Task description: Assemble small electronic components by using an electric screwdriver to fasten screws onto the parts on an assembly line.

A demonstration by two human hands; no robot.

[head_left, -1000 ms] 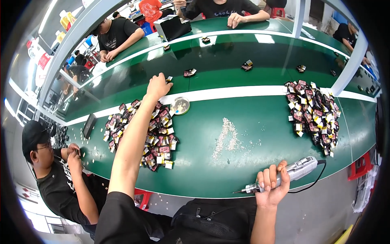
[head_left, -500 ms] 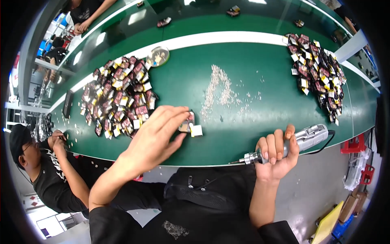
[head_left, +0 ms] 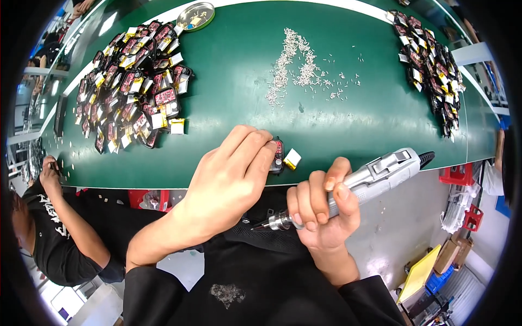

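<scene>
At the near edge of the green table, my left hand (head_left: 228,176) has its fingers closed on the left side of a small black electronic case (head_left: 278,157). A red circuit board shows inside the case; the thumb is hidden behind the hand. Beside the case lies a white and yellow battery pouch (head_left: 292,159), apparently belonging to it. My right hand (head_left: 326,209) is wrapped around a silver electric screwdriver (head_left: 375,176). Its bit points left and down, just off the table edge below the case, touching nothing that I can see.
A large heap of similar open cases (head_left: 130,81) covers the left of the table, and another heap (head_left: 429,68) the right. Small pale screw-like pieces (head_left: 291,60) are scattered mid-table. A round metal dish (head_left: 196,16) stands at the back. A co-worker (head_left: 70,228) sits at left.
The view has tilted downward. My right hand has brought the screwdriver left, closer to my left hand. The case now stands more upright at the table's near edge, its battery pouch farther out.
</scene>
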